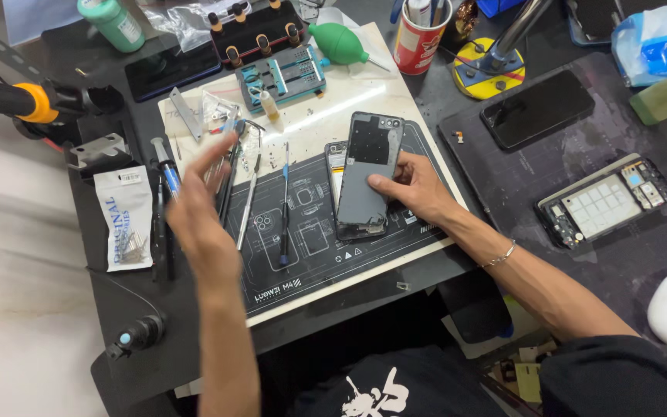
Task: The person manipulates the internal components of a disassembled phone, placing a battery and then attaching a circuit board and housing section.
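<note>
— Fingers of the right hand (418,185): where are they, and what do they have?

— Curled round the right edge of the phone back cover (368,174), thumb on its grey inner face, other fingers behind. Firm grip, cover tilted up off the mat.

— Long axis of the cover?

— Near-to-far, camera cutout at the far end. Near end sits down by the opened phone body (349,216), which lies flat on the repair mat (310,262) just under and left of the cover. Looks like they touch at the near edge, but can't tell for sure.

— And the left hand (202,208)?

— Raised, blurred, fingers spread w/ nothing in them. Palm faces right, fingertips up near the tweezers (229,174) and a clear plastic bag (218,108) at the far left of the mat.

— Which hand is nearer the tools?

— Left, by a lot. Blue-tipped screwdriver (285,208) lies right of it on the mat, near-to-far, between the hand and the phone. A second thin tool (248,205) lies parallel, closer to the palm. Blue-tipped pen tool (167,174) is on the hand's left side.

— Nearer the phone?

— Right only; left is well apart from it, tools in between.

— Anything else about?

— Green air blower (337,42), red cup (420,38), blue screw tray (286,76) at the far edge. Dark phone (538,108) and a stripped phone frame (604,202) off right, well apart.
</note>
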